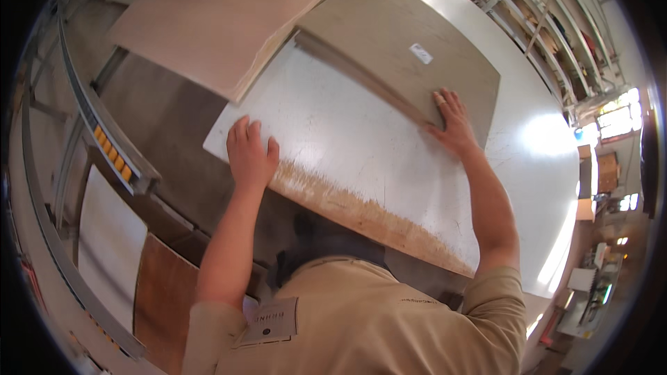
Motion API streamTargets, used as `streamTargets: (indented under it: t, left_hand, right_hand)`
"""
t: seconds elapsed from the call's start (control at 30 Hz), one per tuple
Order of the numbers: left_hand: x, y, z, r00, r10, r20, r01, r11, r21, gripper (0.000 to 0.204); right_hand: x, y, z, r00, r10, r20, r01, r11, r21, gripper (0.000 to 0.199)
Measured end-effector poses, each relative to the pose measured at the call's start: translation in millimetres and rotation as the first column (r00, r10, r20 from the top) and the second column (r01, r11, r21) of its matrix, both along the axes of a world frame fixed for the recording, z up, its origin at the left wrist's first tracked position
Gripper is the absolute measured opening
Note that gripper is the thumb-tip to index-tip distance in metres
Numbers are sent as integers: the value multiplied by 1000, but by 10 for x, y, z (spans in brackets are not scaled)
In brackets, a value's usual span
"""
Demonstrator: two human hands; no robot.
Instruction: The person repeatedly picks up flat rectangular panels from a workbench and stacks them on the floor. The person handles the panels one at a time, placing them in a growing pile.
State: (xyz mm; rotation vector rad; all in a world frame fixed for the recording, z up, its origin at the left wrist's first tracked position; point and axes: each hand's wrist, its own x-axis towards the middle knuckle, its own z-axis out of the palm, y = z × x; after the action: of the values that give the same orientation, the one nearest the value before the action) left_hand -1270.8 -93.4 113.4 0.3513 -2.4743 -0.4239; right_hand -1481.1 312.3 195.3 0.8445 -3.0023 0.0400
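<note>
So, the white surface [333, 111] can be used as the reference for everything here. A big grey-brown board [396, 35] is laid across its far part, with a small white label [421, 53] stuck on top. The board's near side is blurred, so whether it's one thick piece or a few stacked can't be told.

The right hand [455, 123] is placed palm down on the board, over the right half of the surface, fingers stretched out and nothing gripped. The left hand [249, 156] is held at the near-left corner of the surface, fingers slightly bent, thumb apart, nothing clutched.

Some pinkish sheets [222, 21] are piled off the far-left side of the surface, pretty much right up against it. Farther left of it, a metal rail with yellow rollers [111, 151] can be seen. A white panel [108, 236] and a reddish-brown panel [167, 298] are parked lower, off its near-left corner. Beyond its far-right side, a metal rack [556, 35] is set up.
</note>
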Motion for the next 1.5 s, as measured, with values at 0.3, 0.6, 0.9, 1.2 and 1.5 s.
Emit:
streamTargets:
  t: [0.3,0.6,0.9,1.2,1.5]
  left_hand:
    - [22,-32,-95,1000,17,-24,-16,999,47,41]
    - [275,-218,-9,1000,6,17,-7,998,70,49]
    - [219,-225,145,990,-12,140,-5,993,118,54]
    - [-1014,675,320,816,-569,100,226,473,851,49]
    - [-1021,1678,630,452,-831,325,324,493,808,53]
  right_hand:
    - [7,385,-28,998,57,-40,-60,994,-89,72]
    - [595,1428,-290,996,-84,-9,82,988,-130,50]
    - [1254,3321,-543,147,-842,520,960,-6,-280,73]
    - [2442,3979,-794,148,-971,186,989,139,-59,61]
    - [3655,3779,-658,271,-850,451,839,-21,-544,59]
